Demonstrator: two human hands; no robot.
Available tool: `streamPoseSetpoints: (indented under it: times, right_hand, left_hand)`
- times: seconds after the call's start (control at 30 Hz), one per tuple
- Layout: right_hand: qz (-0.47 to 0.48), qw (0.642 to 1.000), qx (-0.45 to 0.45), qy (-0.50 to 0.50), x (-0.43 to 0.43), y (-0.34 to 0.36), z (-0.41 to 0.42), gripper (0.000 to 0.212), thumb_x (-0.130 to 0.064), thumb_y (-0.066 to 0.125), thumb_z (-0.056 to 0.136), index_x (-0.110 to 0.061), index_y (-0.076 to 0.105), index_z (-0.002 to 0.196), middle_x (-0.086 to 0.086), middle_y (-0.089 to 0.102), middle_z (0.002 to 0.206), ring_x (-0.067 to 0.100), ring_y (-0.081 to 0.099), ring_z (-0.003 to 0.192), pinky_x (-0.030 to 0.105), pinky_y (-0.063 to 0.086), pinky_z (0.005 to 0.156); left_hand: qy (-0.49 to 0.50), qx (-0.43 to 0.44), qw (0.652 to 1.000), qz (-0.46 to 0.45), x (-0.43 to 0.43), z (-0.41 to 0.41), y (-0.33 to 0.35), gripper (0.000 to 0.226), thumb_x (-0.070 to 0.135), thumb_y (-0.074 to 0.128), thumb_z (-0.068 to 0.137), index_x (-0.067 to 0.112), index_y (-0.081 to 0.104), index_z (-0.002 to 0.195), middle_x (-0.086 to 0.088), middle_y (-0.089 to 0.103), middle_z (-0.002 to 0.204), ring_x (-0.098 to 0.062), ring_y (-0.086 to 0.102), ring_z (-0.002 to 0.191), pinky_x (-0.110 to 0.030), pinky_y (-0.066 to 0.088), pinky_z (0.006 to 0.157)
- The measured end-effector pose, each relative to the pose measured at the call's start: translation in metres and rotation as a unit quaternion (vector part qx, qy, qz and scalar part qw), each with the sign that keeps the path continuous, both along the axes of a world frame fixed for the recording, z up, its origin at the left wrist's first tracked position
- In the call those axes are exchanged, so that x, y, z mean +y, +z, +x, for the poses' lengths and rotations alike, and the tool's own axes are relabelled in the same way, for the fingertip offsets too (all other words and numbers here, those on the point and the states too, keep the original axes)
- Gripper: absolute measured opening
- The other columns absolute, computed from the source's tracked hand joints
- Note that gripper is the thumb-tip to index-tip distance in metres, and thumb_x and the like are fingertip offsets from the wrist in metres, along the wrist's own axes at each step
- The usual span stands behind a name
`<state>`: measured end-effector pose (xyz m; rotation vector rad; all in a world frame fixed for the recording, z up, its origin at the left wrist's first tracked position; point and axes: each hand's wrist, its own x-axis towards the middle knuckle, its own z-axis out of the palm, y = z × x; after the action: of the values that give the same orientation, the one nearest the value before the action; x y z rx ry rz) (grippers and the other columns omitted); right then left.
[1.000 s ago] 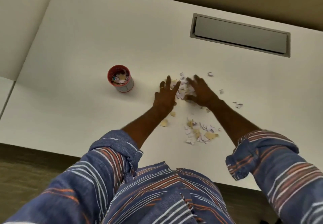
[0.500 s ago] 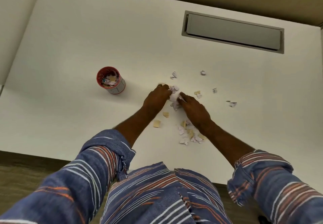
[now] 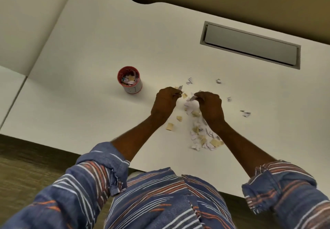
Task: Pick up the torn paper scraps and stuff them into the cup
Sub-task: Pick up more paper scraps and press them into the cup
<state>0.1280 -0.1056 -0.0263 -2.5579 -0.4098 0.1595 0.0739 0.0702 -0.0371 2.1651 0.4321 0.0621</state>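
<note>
A red-rimmed paper cup (image 3: pixel 129 82) stands upright on the white table (image 3: pixel 89 107), partly filled with paper scraps. To its right my left hand (image 3: pixel 165 101) is closed, with scraps sticking out of its fingertips. My right hand (image 3: pixel 209 106) is closed too, pinching a white scrap at its fingertips. Between and below the hands lies a loose pile of white and tan torn scraps (image 3: pixel 203 135). A few stray scraps (image 3: pixel 246 113) lie further right, and others (image 3: pixel 189 81) lie beyond the hands.
A grey recessed cable flap (image 3: pixel 250 45) is set into the table at the back right. The table's near edge runs just in front of my striped shirt. A second tabletop adjoins on the left (image 3: pixel 10 85).
Both hands went from spread flat over the far scraps to raking them together, and are now closed into fists holding scraps. The cup has not moved on the table.
</note>
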Motion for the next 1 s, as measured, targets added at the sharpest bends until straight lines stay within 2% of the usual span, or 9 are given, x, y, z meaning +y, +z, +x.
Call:
streamPoseSetpoints:
  times: [0.1, 0.23, 0.33, 0.43, 0.53, 0.67, 0.77, 0.87, 1.0]
  right_hand:
    - [0.085, 0.996, 0.029, 0.001, 0.033, 0.027, 0.002, 0.016, -0.006, 0.064, 0.09, -0.01, 0.079, 0.095, 0.001, 0.08, 0.099, 0.014, 0.074, 0.097, 0.03, 0.058, 0.091]
    - [0.156, 0.985, 0.068, 0.034, 0.089, 0.057, 0.003, 0.013, -0.003, 0.068, 0.087, -0.009, 0.078, 0.093, -0.003, 0.078, 0.09, 0.008, 0.072, 0.083, 0.013, 0.054, 0.081]
    - [0.159, 0.98, 0.081, 0.083, 0.135, 0.073, 0.003, 0.01, -0.011, 0.071, 0.088, -0.007, 0.078, 0.093, 0.003, 0.079, 0.09, 0.007, 0.069, 0.071, 0.02, 0.058, 0.074]
    - [0.112, 0.982, 0.086, 0.129, 0.179, 0.077, 0.007, 0.012, -0.016, 0.07, 0.089, -0.011, 0.079, 0.096, 0.004, 0.078, 0.093, 0.013, 0.07, 0.082, 0.019, 0.053, 0.074]
    - [0.024, 0.985, 0.054, 0.162, 0.214, 0.074, 0.01, 0.017, -0.012, 0.067, 0.088, -0.012, 0.078, 0.101, 0.006, 0.077, 0.1, 0.019, 0.068, 0.099, 0.015, 0.041, 0.072]
    - [-0.041, 0.978, 0.052, 0.197, 0.245, 0.067, 0.011, 0.022, -0.005, 0.063, 0.086, -0.011, 0.076, 0.103, 0.011, 0.073, 0.106, 0.027, 0.068, 0.101, 0.032, 0.057, 0.085]
    - [-0.107, 0.967, 0.083, 0.214, 0.257, 0.063, 0.01, 0.02, -0.012, 0.07, 0.083, -0.01, 0.075, 0.102, 0.015, 0.072, 0.105, 0.03, 0.07, 0.096, 0.032, 0.056, 0.077]
    - [-0.126, 0.962, 0.115, 0.214, 0.263, 0.064, 0.006, 0.025, -0.025, 0.075, 0.082, -0.011, 0.077, 0.102, 0.013, 0.074, 0.101, 0.029, 0.072, 0.092, 0.026, 0.049, 0.069]
    - [-0.145, 0.954, 0.133, 0.228, 0.272, 0.073, 0.004, 0.032, -0.03, 0.072, 0.084, -0.013, 0.072, 0.112, 0.008, 0.071, 0.116, 0.027, 0.066, 0.11, 0.031, 0.053, 0.087]
  left_hand:
    - [0.053, -0.034, 0.996, -0.061, 0.017, -0.012, 0.021, 0.017, 0.018, 0.066, 0.09, 0.011, 0.076, 0.103, -0.003, 0.076, 0.103, -0.015, 0.07, 0.096, -0.031, 0.056, 0.09]
    - [0.107, -0.066, 0.988, -0.086, 0.054, -0.026, 0.045, 0.016, 0.017, 0.068, 0.089, 0.012, 0.076, 0.102, -0.001, 0.076, 0.097, -0.009, 0.07, 0.088, -0.017, 0.057, 0.077]
    - [0.143, -0.071, 0.986, -0.052, 0.09, -0.035, 0.058, 0.016, 0.019, 0.068, 0.088, 0.015, 0.077, 0.1, 0.0, 0.077, 0.096, -0.003, 0.067, 0.083, -0.003, 0.048, 0.071]
    - [0.16, -0.044, 0.986, -0.012, 0.127, -0.041, 0.067, 0.021, 0.02, 0.069, 0.087, 0.014, 0.077, 0.106, -0.003, 0.076, 0.107, -0.011, 0.069, 0.095, -0.015, 0.051, 0.085]
    - [0.178, -0.004, 0.984, 0.0, 0.152, -0.046, 0.068, 0.022, 0.018, 0.068, 0.087, 0.01, 0.076, 0.106, -0.008, 0.076, 0.104, -0.019, 0.071, 0.097, -0.023, 0.054, 0.085]
    - [0.185, 0.03, 0.982, 0.01, 0.168, -0.051, 0.066, 0.018, 0.015, 0.069, 0.087, 0.009, 0.077, 0.101, -0.009, 0.077, 0.096, -0.02, 0.072, 0.09, -0.03, 0.057, 0.083]
    - [0.173, 0.055, 0.983, 0.021, 0.175, -0.05, 0.066, 0.016, 0.015, 0.067, 0.088, 0.01, 0.078, 0.098, -0.01, 0.077, 0.091, -0.022, 0.072, 0.084, -0.03, 0.057, 0.078]
    - [0.151, 0.07, 0.986, 0.022, 0.18, -0.046, 0.067, 0.014, 0.016, 0.069, 0.086, 0.012, 0.079, 0.094, -0.009, 0.077, 0.09, -0.022, 0.071, 0.083, -0.026, 0.053, 0.072]
    - [0.114, 0.095, 0.988, 0.047, 0.184, -0.043, 0.069, 0.017, 0.014, 0.067, 0.086, 0.011, 0.079, 0.098, -0.01, 0.077, 0.095, -0.025, 0.071, 0.087, -0.027, 0.052, 0.075]
